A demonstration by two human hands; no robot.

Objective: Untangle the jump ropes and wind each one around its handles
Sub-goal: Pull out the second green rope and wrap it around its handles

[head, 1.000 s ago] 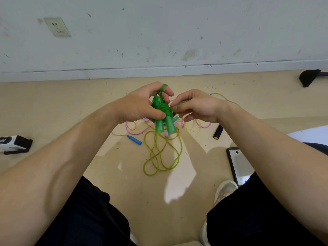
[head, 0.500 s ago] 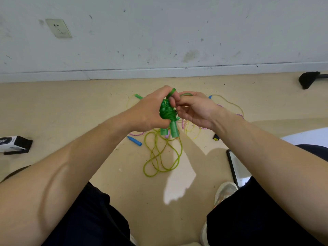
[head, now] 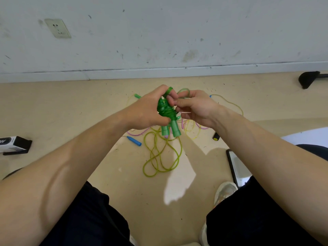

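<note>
above floor (head: 88, 107), left hand (head: 147, 110) grips green rope (head: 165, 109).

One box with a letter on it

A black and white box (head: 15, 145) lies on the floor (head: 71, 107) at the far left. On its white side stands one big dark letter, partly cut off by the edge of the picture. It looks like an M or a W, but I cannot tell which. Under the letter runs a thin grey strip that may be tiny print. It is too small and blurry to read.
</note>
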